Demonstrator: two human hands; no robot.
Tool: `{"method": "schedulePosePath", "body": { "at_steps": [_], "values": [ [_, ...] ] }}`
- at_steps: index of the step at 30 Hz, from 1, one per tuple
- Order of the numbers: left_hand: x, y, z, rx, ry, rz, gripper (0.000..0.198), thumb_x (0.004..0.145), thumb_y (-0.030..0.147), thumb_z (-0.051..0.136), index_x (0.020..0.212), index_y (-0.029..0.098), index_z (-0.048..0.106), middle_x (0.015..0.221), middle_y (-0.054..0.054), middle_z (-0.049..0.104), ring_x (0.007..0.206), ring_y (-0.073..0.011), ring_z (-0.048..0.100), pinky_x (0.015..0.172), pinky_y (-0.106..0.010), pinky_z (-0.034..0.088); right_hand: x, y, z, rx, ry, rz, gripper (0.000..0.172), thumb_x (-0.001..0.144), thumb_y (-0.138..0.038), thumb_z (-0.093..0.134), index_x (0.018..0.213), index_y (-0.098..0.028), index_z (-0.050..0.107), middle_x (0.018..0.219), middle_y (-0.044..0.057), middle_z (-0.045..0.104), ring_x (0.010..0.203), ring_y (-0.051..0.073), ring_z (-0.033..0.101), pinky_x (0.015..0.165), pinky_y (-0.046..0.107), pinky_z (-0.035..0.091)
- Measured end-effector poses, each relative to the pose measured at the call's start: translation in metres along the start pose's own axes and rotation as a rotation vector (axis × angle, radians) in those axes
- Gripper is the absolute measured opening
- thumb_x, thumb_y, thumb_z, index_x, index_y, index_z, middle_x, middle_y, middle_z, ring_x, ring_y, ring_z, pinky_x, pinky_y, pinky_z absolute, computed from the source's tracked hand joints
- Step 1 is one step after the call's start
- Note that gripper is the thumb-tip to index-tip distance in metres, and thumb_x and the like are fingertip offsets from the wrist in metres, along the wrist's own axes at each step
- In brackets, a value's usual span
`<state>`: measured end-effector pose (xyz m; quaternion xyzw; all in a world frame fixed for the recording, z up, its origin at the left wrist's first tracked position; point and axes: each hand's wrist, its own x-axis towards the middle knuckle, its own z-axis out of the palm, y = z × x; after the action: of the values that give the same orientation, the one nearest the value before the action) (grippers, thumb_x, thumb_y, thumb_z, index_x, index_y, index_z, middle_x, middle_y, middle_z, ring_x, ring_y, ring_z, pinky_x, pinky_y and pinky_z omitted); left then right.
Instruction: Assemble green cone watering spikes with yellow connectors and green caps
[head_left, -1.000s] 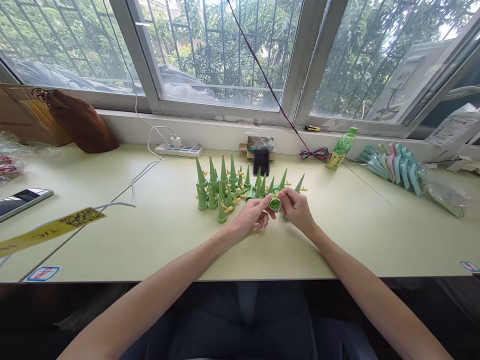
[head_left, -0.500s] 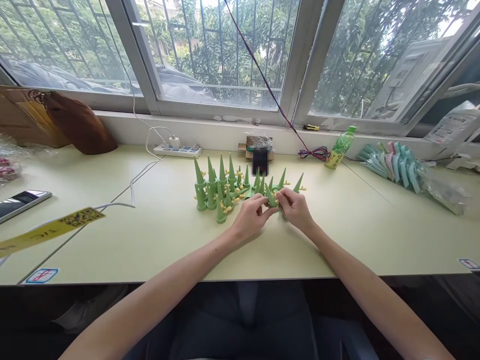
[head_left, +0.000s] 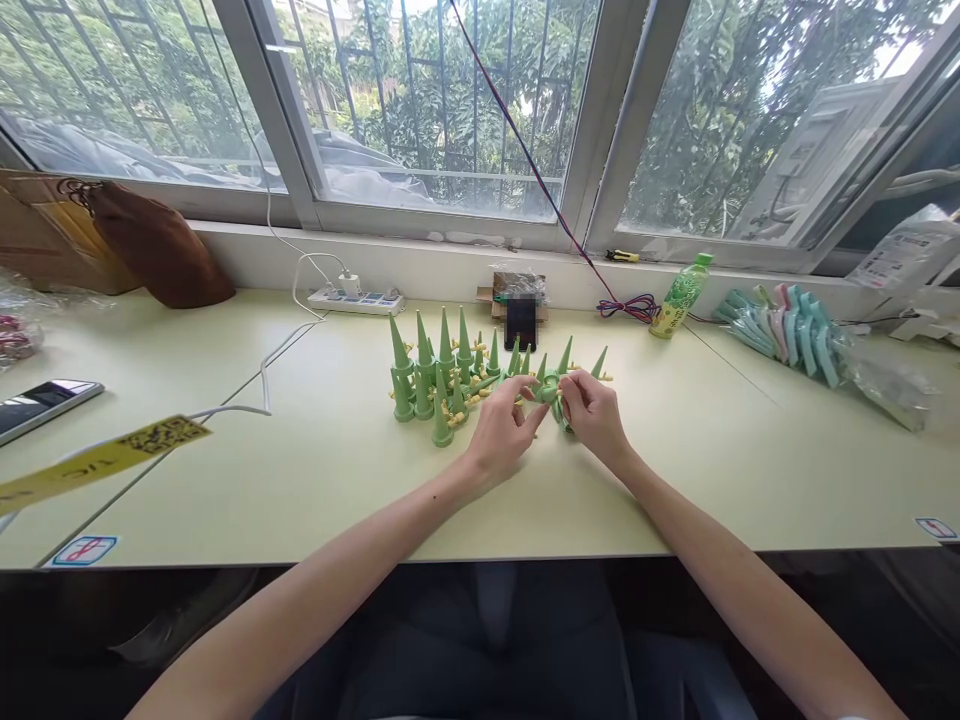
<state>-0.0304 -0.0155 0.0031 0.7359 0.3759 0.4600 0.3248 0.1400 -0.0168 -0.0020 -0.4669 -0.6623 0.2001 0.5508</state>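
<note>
Both my hands meet over the middle of the pale green table [head_left: 300, 480]. My right hand [head_left: 596, 420] is closed round a green cone-shaped spike [head_left: 551, 392]. My left hand [head_left: 506, 432] pinches at the same spike from the left, fingertips against it. Just behind and to the left stands a cluster of several upright green spikes with small yellow parts [head_left: 431, 375]. More green spikes [head_left: 566, 360] lie tilted right behind my hands.
A white power strip [head_left: 358, 298] and its cable lie at the back left, with a brown bag [head_left: 154, 245] further left. A phone [head_left: 41, 398] and a yellow tag [head_left: 97, 455] sit near the left. A green bottle [head_left: 681, 295] and bagged pastel parts [head_left: 795, 335] lie at the right.
The spike in my hands has been turned; its open round end faced me a second ago and no longer shows. Both hands have shifted slightly away from me towards the lying spikes.
</note>
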Motion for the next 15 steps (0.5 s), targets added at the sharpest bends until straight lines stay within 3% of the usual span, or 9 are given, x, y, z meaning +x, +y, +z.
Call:
{"method": "schedulePosePath", "body": {
  "at_steps": [3,7,11,15],
  "values": [
    [0.0019,0.0033,-0.0006,-0.197,-0.052,-0.159,0.035,0.089,0.05,0.059,0.102,0.017,0.056,0.086,-0.002,0.063,0.041,-0.0049,0.051,0.04,-0.021,0.043,0.0002,-0.0007,-0.0009,0.0,0.025,-0.005,0.038,0.098,-0.053,0.046,0.077,-0.022,0.051,0.053,-0.004,0.044,0.047,0.011,0.039,0.047,0.025,0.033],
    [0.0039,0.0046,-0.0015,-0.381,-0.198,-0.318,0.056,0.091,0.065,0.045,0.074,0.013,0.058,0.066,-0.003,0.061,0.037,-0.0057,0.048,0.034,-0.02,0.035,-0.0002,-0.0014,-0.001,-0.002,-0.002,-0.018,0.037,0.098,-0.051,0.047,0.077,-0.021,0.051,0.055,-0.004,0.045,0.048,0.011,0.039,0.048,0.025,0.033],
    [0.0036,0.0067,-0.0025,-0.49,-0.271,-0.414,0.063,0.084,0.072,0.05,0.073,0.012,0.062,0.066,-0.005,0.062,0.038,-0.0061,0.049,0.034,-0.02,0.034,-0.001,-0.0005,-0.0007,0.015,-0.037,-0.021,0.036,0.098,-0.05,0.046,0.077,-0.021,0.051,0.055,-0.004,0.045,0.048,0.011,0.04,0.048,0.025,0.034],
    [0.0029,0.009,-0.0043,-0.528,-0.282,-0.422,0.063,0.081,0.073,0.054,0.073,0.011,0.063,0.068,-0.005,0.063,0.039,-0.0052,0.048,0.035,-0.02,0.034,-0.0014,0.0008,-0.0007,0.03,-0.051,-0.014,0.037,0.097,-0.053,0.047,0.077,-0.022,0.051,0.054,-0.004,0.044,0.048,0.011,0.04,0.047,0.024,0.034]
  ]
}}
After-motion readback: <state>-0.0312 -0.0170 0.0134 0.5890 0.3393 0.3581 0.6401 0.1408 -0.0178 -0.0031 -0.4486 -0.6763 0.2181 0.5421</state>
